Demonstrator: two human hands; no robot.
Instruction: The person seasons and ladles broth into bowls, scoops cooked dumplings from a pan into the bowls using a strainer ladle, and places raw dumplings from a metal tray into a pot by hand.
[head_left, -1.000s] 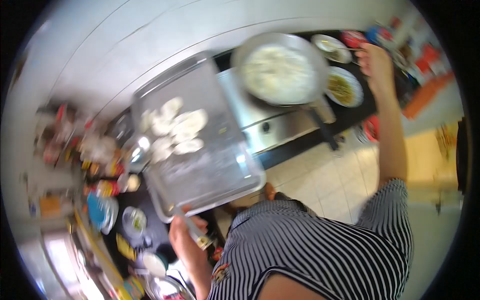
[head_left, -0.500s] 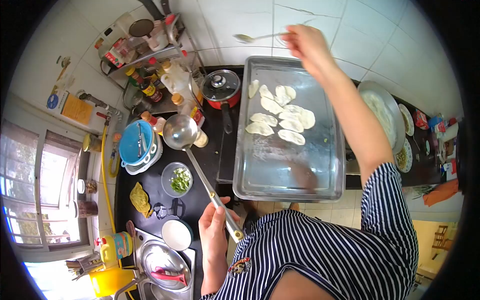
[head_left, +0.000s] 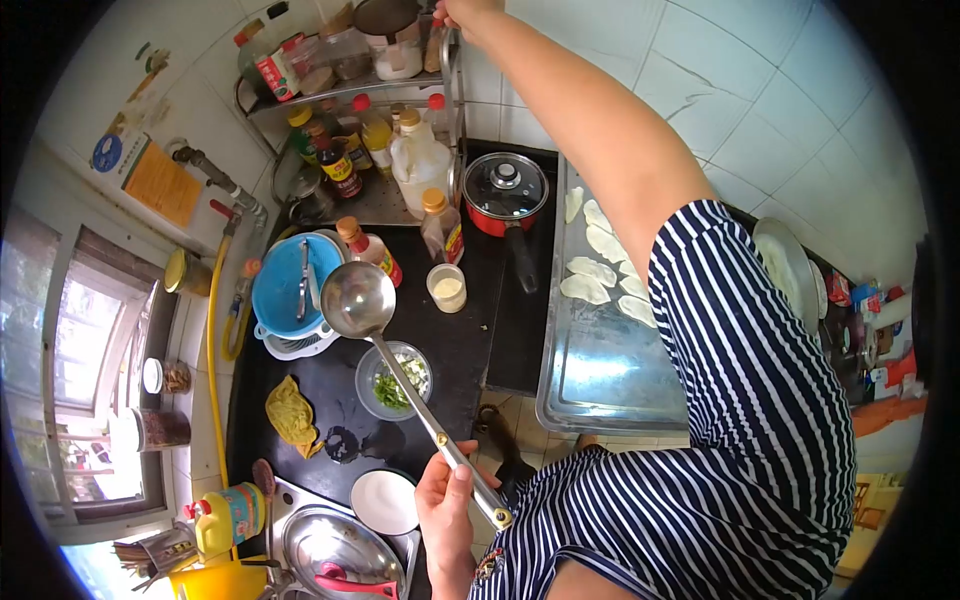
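My left hand [head_left: 447,500] is closed round the handle of a metal ladle [head_left: 360,300], whose bowl hangs over the dark counter near a glass bowl [head_left: 394,382] of chopped scallions. My right arm stretches up across the metal tray [head_left: 610,400]; my right hand [head_left: 468,14] is at the top edge of the view, beside the upper shelf, with its fingers bent together and what they hold unclear. White dough pieces [head_left: 585,289] lie on the tray, partly hidden by my arm.
A seasoning rack [head_left: 390,205] holds several bottles. Right of it sits a red lidded pot [head_left: 506,190]. Around the counter are a blue basin [head_left: 290,285], a yellow cloth [head_left: 291,415], a white bowl [head_left: 384,502] and a sink [head_left: 285,500]. A large pan [head_left: 785,262] stands at the right.
The view has shifted toward the rack. My right hand has moved from above the tray to the upper shelf, and its spoon no longer shows. My left hand keeps the ladle.
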